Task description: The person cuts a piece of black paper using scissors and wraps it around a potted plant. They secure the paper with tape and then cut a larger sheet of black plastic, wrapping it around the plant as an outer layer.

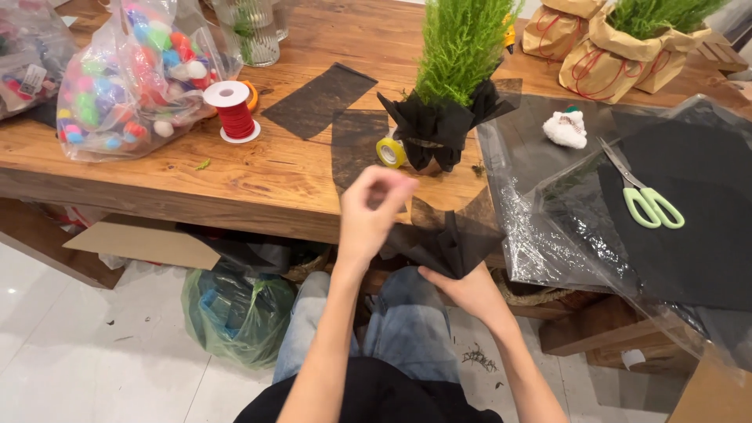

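The light is bright and soft, with faint shadows. The clear crinkly plastic sheet (pixel 540 235) shines with white glare. The raised left hand (pixel 374 210) looks blurry. The edges bend a little.

Left hand (pixel 374 210) sits left of and above right hand (pixel 462 288); crumpled tissue sheet (pixel 448 241) between them, at the table (pixel 258 180) edge; tape roll (pixel 390 152) just behind left hand; wrapped potted plant (pixel 450 94) behind, right of the roll; thread spool (pixel 233 111) and bag of pompoms (pixel 129 78) far left; scissors (pixel 646 196) on sheets, right of right hand.
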